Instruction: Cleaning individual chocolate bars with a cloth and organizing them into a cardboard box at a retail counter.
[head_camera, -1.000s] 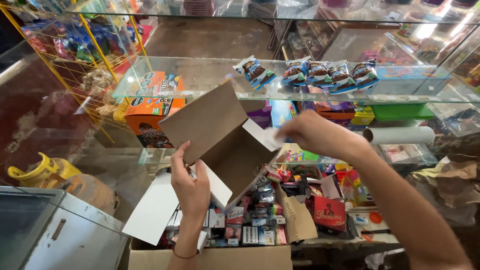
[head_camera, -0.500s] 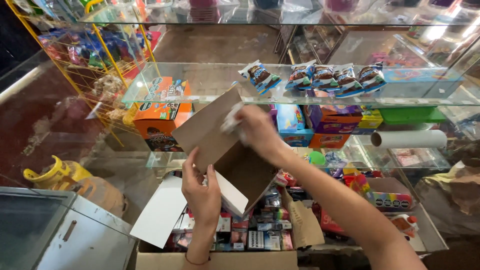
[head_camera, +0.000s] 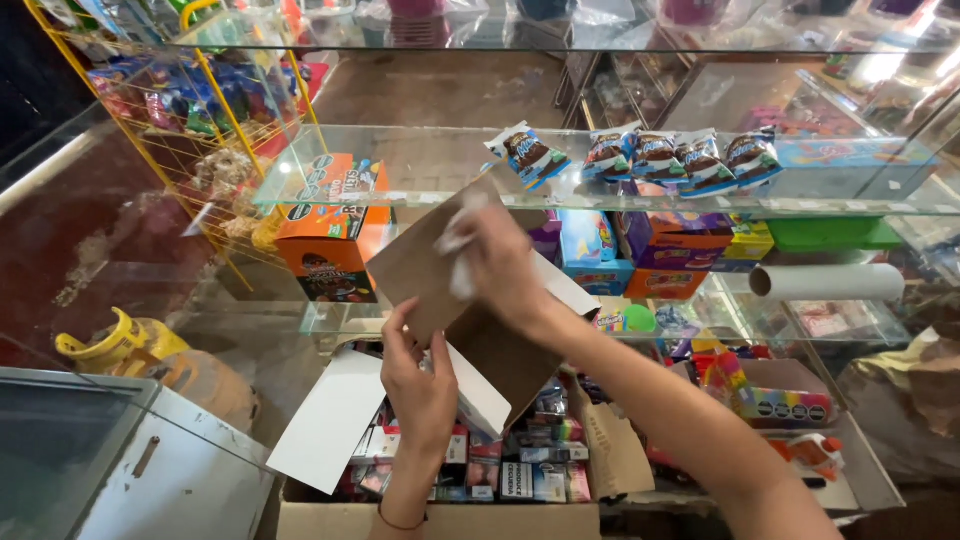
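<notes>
- Glass shelf (head_camera: 420, 185): a row of snack packets (head_camera: 640, 155) lies along it, with an orange box (head_camera: 335, 235) below.
- Big carton (head_camera: 440, 520) at the bottom: packed with small packs, flaps open.
- Small cardboard box (head_camera: 470, 320): held up over the carton, lid flaps open, brown inside showing; judging by this, it is opened but not yet emptied.
- Left hand (head_camera: 420, 385): clenched on the box's lower edge.
- Right hand (head_camera: 495, 260): at the upper flap, pinching something small and white; what it is, I cannot tell.

The open brown cardboard box (head_camera: 470, 300), white outside, is tilted with flaps spread above a carton of small packets (head_camera: 520, 470).
</notes>
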